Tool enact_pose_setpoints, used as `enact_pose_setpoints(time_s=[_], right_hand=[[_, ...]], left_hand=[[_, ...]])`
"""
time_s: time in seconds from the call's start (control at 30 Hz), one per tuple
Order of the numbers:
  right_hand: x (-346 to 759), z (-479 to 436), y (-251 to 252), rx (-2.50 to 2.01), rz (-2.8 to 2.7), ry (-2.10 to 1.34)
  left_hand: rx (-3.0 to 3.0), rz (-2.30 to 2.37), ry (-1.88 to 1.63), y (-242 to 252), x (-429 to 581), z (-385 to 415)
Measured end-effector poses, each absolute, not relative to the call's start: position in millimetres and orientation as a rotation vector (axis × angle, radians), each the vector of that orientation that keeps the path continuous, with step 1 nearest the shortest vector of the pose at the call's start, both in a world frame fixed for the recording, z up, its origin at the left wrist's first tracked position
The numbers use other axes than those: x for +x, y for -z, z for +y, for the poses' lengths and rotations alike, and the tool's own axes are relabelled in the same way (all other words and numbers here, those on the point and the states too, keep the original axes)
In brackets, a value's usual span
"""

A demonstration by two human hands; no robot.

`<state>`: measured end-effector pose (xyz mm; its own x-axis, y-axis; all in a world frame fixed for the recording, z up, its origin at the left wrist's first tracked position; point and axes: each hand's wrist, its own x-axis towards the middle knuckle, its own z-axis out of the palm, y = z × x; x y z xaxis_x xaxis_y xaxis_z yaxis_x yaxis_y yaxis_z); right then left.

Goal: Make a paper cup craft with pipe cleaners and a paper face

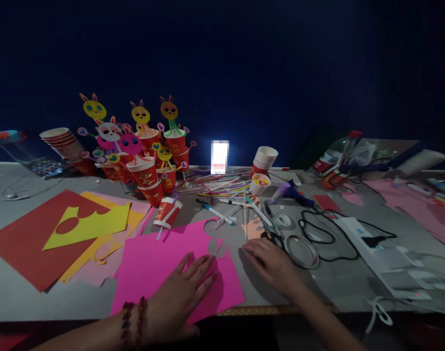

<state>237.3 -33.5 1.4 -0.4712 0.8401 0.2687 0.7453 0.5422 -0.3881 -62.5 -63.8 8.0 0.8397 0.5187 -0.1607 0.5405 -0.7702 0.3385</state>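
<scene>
On a sheet of bright pink paper (149,268) my left hand (188,287) lies palm down, its fingers spread. Round cutouts are gone from the sheet's upper right edge. My right hand (272,265) rests on the table just right of the sheet, fingers stretched to the left, with nothing visible in them. Just beyond its knuckles lie black-handled scissors (275,239), partly hidden by the hand, and a scrap of orange paper (253,228). A roll of clear tape (302,251) lies to the right. Ahead are a blue marker (217,214) and a teal-capped marker (259,212).
Red paper cups with rabbit faces (144,173) stand at the back left; one decorated cup (167,213) is tipped over. Coloured paper (35,239) lies left. Pipe cleaners (215,185), a lit phone (219,157), stacked cups (264,158), a bottle (330,156) and cables (328,239) lie beyond.
</scene>
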Motion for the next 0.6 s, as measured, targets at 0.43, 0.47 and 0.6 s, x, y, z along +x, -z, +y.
enact_pose_setpoints(time_s=[0.43,0.47,0.6], right_hand=[[283.1,-28.0,1.1,-1.857,-2.172,0.153],[283.2,-26.7,1.8,-1.883,-2.171,0.136],[288.2,-19.6,-0.2,-2.004,-2.141,-0.057]], left_hand=[[2.515,0.744,-0.438,-108.8,-90.4,-56.3],[2.531,0.731,-0.472,-115.3,-93.0,-56.8],[2.633,0.800,-0.683,-136.1,-101.5,-54.6]])
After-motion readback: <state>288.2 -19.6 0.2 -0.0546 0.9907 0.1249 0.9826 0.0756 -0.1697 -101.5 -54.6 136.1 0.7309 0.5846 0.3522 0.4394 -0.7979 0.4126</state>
